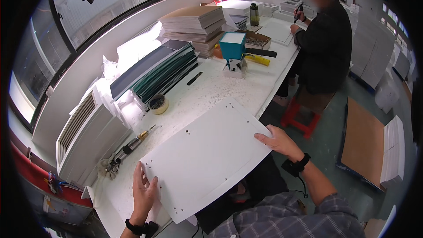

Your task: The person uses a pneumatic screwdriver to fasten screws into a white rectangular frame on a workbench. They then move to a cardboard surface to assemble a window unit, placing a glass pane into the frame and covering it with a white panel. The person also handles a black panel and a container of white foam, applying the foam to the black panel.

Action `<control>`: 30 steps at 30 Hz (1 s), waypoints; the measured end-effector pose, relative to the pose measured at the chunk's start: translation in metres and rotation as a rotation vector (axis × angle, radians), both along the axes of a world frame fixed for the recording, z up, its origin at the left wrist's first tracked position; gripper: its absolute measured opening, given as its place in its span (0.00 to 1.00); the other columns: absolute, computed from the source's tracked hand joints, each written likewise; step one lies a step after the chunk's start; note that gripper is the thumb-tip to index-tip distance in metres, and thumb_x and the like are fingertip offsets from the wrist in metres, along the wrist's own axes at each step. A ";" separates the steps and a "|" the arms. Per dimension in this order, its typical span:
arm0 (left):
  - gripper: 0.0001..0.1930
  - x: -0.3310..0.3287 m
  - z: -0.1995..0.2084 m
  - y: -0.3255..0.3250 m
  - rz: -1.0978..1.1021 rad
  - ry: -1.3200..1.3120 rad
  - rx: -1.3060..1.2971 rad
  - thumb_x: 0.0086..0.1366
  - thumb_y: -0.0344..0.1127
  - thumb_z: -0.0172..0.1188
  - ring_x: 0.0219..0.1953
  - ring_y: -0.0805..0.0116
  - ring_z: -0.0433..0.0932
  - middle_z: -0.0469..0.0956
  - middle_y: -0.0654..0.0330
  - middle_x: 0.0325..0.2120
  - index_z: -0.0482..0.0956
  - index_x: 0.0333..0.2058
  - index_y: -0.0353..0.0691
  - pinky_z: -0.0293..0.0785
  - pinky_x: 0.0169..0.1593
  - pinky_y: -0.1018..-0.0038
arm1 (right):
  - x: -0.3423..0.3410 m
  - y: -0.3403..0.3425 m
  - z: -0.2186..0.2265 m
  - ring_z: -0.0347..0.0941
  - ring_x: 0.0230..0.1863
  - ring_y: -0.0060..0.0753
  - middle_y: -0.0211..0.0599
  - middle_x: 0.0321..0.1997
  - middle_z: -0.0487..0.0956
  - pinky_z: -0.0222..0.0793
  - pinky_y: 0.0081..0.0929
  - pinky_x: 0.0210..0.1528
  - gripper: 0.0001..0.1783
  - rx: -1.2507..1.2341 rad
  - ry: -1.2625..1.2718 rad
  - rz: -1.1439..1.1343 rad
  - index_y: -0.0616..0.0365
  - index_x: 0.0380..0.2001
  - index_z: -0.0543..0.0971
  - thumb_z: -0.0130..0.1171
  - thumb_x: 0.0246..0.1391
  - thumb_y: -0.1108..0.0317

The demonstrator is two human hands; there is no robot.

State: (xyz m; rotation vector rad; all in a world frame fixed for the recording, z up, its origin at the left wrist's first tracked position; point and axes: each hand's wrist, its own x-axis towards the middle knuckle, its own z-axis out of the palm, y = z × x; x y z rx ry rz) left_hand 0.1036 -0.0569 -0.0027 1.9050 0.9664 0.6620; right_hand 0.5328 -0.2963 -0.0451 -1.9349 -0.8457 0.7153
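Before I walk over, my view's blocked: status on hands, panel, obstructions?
Left hand at left edge of white panel, right hand gripping right edge. Panel overhangs near edge of table. Power screwdriver lies to its left, apart.

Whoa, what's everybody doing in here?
One person is holding a flat white panel with small holes by its edges, the left hand at one end and the right hand at the other. A screwdriver-like tool lies on the white bench, untouched. Farther along, another person sits holding a dark tool.
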 end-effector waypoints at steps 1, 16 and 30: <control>0.40 0.001 -0.001 0.000 0.072 -0.111 -0.172 0.69 0.34 0.62 0.73 0.51 0.63 0.57 0.43 0.74 0.53 0.74 0.33 0.62 0.72 0.60 | 0.000 -0.001 -0.011 0.75 0.40 0.24 0.37 0.39 0.80 0.72 0.26 0.45 0.36 0.040 0.029 -0.002 0.70 0.50 0.77 0.66 0.62 0.41; 0.25 0.166 0.120 -0.039 -0.506 -0.189 -0.051 0.75 0.35 0.58 0.61 0.56 0.73 0.73 0.47 0.61 0.65 0.64 0.28 0.68 0.66 0.62 | -0.039 -0.177 -0.073 0.74 0.50 0.24 0.37 0.46 0.80 0.72 0.25 0.55 0.41 0.446 0.151 -0.463 0.66 0.54 0.75 0.61 0.63 0.33; 0.31 0.398 0.132 -0.233 -1.202 -0.026 0.065 0.65 0.50 0.66 0.57 0.64 0.74 0.79 0.55 0.50 0.71 0.60 0.38 0.64 0.66 0.62 | -0.134 -0.387 -0.125 0.74 0.62 0.31 0.42 0.62 0.77 0.71 0.33 0.64 0.37 0.820 0.253 -1.166 0.66 0.67 0.69 0.65 0.67 0.49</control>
